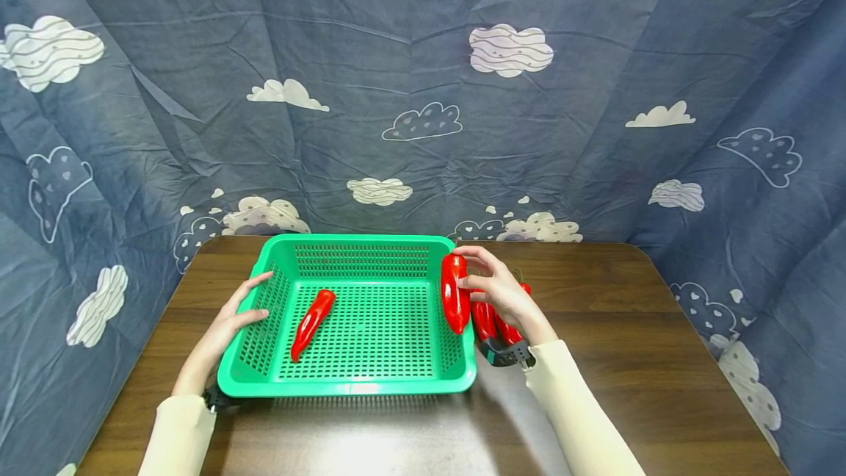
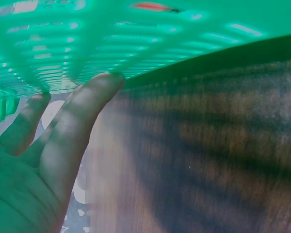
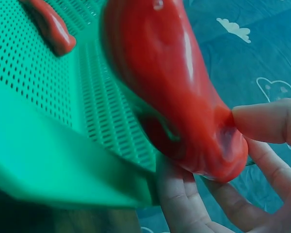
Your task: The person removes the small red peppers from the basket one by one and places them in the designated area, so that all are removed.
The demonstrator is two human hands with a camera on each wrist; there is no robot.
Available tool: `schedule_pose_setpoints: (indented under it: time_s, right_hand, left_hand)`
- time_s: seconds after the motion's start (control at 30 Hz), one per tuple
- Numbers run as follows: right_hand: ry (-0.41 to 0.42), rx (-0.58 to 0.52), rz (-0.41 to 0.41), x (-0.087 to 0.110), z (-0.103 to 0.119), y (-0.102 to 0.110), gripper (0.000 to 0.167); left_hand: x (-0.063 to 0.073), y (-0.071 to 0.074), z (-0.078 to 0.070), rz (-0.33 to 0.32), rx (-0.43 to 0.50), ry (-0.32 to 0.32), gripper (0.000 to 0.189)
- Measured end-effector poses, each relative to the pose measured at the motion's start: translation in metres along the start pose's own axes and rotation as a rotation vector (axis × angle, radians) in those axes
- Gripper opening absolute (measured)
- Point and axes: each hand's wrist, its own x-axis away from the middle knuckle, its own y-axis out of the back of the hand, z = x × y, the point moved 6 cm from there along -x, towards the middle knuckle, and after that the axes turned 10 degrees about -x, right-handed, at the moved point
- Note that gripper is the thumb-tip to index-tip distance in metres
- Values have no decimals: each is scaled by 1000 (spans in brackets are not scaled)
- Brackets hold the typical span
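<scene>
My right hand (image 1: 500,291) pinches a long, glossy red pepper (image 1: 454,292) near its stem end, tip pointing down, at the right rim of a green plastic basket (image 1: 350,388). The right wrist view shows this pepper (image 3: 160,82) up close, with thumb and fingers around its wide end. Inside the basket, towards the left, lies another red pepper (image 1: 313,325). My left hand (image 1: 228,325) grips the basket's left side; two digits reach over the rim, while other fingers (image 2: 75,141) show against the outside of the slotted wall in the left wrist view.
Beside the basket's right wall, partly hidden under my right hand, lie more red peppers (image 1: 509,330) on the brown wooden table (image 1: 595,329). Behind the table hangs a dark blue curtain (image 1: 423,167) printed with clouds.
</scene>
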Motion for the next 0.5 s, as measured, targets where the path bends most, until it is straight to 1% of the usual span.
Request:
schedule_pose_setpoints:
  time_s: [0.1,0.4,0.5]
  right_hand:
    - [-1,-9,-12,2,-1,4,49]
    - [3,-1,-18,6,-3,15,49]
    - [-3,1,-27,7,-3,19,50]
  left_hand:
    - [-1,0,1,1,3,-2,63]
    - [1,-1,0,12,4,32,63]
    - [1,-1,0,11,2,29,63]
